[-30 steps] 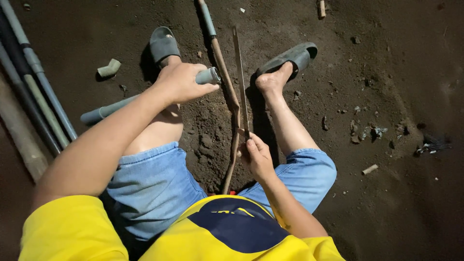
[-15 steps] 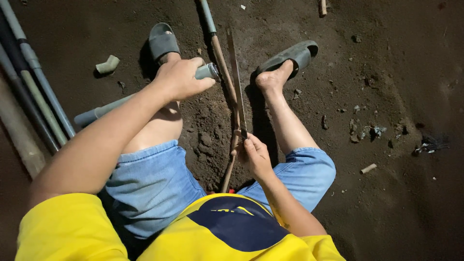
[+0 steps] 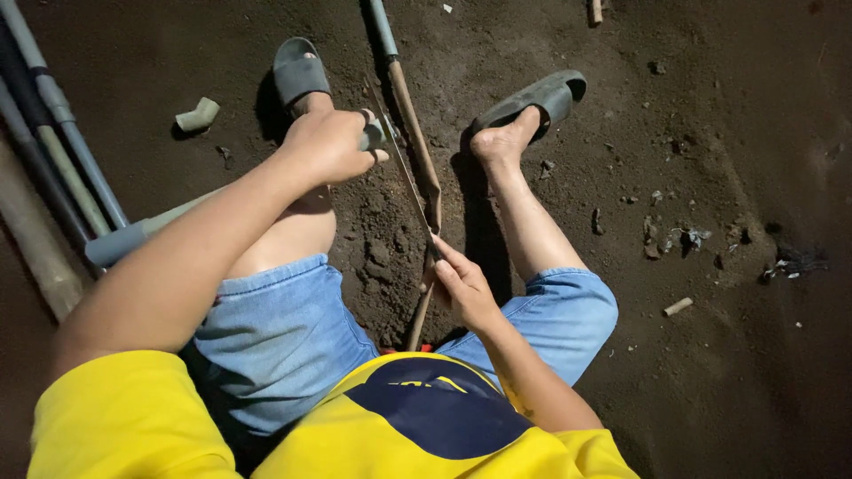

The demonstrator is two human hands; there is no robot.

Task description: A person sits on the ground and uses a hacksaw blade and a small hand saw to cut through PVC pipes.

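Observation:
My left hand [image 3: 330, 144] is closed over the near end of a grey plastic pipe [image 3: 133, 238] that runs across my left knee toward the lower left. My right hand [image 3: 461, 286] grips the lower end of a thin, long blade [image 3: 404, 170], whose upper part leans against the pipe's end beside my left fingers. Just behind the blade, a mud-covered pipe [image 3: 413, 108] lies in a shallow trench in the soil between my feet. I am low to the ground in blue shorts and grey sandals [image 3: 297, 71].
Several long pipes [image 3: 53, 133] lie along the left edge. A short pipe elbow [image 3: 197, 115] rests on the dirt at upper left. Small pipe offcuts [image 3: 678, 307] and debris [image 3: 683, 238] are scattered at right. Loose soil clods [image 3: 382, 257] fill the ground between my legs.
The blade's upper end has swung left, from beside the muddy pipe onto the end of the grey pipe. Both hands have stayed nearly in place.

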